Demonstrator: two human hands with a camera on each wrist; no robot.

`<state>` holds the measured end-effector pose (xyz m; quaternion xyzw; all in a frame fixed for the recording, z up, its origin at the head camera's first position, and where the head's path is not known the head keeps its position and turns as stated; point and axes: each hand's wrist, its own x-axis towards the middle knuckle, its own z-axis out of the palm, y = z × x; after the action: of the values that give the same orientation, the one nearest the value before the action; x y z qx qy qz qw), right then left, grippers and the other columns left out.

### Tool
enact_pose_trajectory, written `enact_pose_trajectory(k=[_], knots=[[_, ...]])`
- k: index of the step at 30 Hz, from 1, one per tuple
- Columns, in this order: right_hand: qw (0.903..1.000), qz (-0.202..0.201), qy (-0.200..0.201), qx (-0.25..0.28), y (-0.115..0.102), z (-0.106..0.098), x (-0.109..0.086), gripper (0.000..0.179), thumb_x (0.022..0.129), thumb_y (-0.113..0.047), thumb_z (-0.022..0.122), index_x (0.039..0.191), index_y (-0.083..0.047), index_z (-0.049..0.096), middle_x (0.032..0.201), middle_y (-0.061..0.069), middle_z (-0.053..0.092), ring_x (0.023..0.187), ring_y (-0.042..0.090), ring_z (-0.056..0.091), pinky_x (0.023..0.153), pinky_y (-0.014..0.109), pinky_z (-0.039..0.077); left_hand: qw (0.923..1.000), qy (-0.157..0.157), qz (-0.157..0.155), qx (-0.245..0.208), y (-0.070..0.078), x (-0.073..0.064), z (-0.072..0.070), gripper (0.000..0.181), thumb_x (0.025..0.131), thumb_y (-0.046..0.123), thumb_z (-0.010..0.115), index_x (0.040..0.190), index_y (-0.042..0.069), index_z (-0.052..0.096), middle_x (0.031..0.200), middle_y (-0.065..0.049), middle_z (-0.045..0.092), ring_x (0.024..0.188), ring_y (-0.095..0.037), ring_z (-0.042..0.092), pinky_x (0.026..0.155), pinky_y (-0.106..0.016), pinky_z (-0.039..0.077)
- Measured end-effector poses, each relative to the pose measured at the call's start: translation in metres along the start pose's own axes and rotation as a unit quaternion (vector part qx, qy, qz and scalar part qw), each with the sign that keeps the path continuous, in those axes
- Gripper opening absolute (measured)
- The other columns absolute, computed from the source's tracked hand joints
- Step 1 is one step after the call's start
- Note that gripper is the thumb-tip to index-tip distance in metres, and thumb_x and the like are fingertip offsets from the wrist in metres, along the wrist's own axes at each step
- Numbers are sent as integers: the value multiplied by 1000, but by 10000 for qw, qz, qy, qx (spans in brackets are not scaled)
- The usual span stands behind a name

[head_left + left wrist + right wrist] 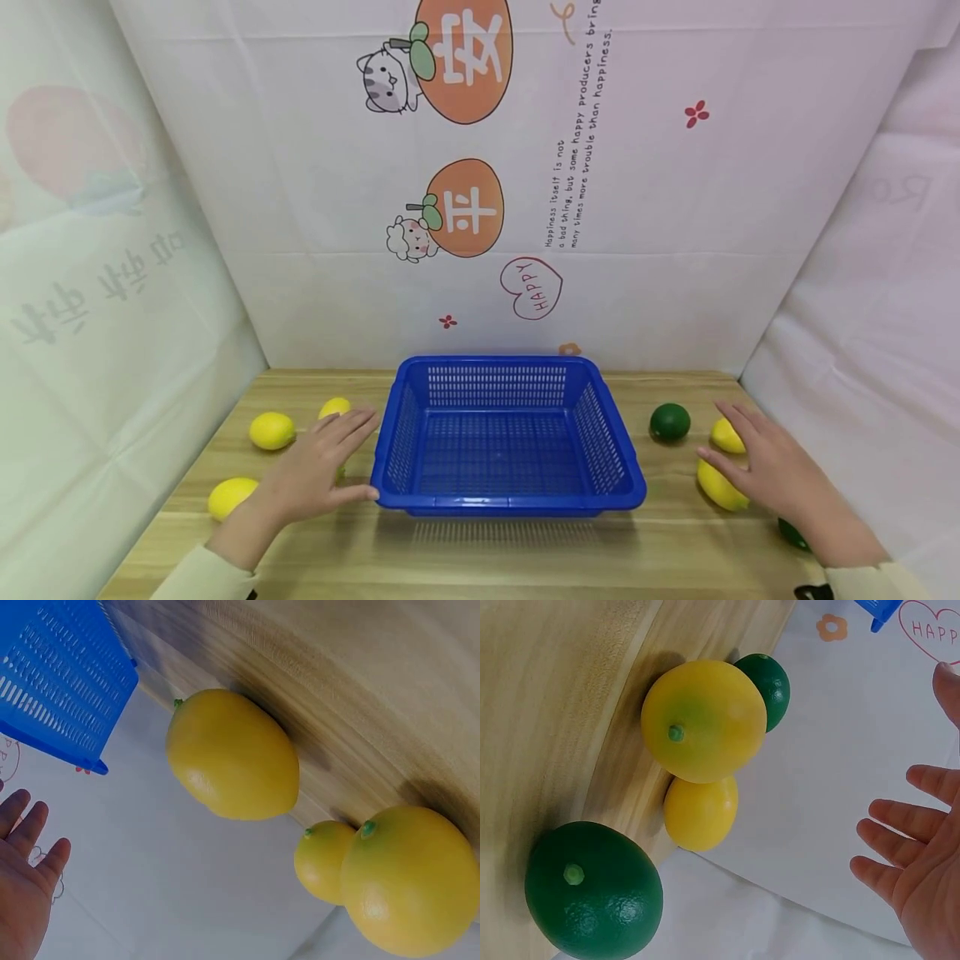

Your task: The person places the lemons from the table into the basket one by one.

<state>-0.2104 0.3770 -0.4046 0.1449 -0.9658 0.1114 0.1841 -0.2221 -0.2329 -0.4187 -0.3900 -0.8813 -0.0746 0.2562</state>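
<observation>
An empty blue plastic basket with slotted walls stands in the middle of the wooden table. My left hand is held over the left side, fingers extended, its thumb tip right at the basket's front left corner. Around it lie yellow lemons, one of them partly covered by the fingers. On the right, my right hand hovers with spread fingers above two lemons. A dark green lime lies between that hand and the basket. Neither hand holds anything.
Another green lime sits by the right forearm, mostly hidden in the head view. One more lemon rests near the left wrist. White printed cloth hangs behind the table and on both sides.
</observation>
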Motion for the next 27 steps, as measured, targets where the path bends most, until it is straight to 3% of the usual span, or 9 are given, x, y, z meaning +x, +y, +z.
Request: enact_pose_trajectory(k=[7,16,27], knots=[[9997,-43,201,141,2,3,-4,75,88,-40,71,138,8,43,130,35,47,114,56,42,88,70,38,9999,-102,79,23,6,-1,5,90,83,68,58,140,-1,48,144,-17,47,130,-36,45,102,-54,42],[9999,140,54,78,6,9,-9,75,88,-43,70,133,12,46,126,37,47,112,57,42,88,69,38,9996,-60,122,-231,10,-4,12,88,83,66,61,137,-2,50,143,-19,47,130,-37,45,100,-56,43],[9994,275,136,130,9,17,-17,74,86,-42,72,129,14,47,124,40,46,112,57,42,90,66,37,9996,-27,284,-18,11,-3,17,85,85,65,59,134,-4,53,140,-18,51,129,-36,47,102,-53,42]])
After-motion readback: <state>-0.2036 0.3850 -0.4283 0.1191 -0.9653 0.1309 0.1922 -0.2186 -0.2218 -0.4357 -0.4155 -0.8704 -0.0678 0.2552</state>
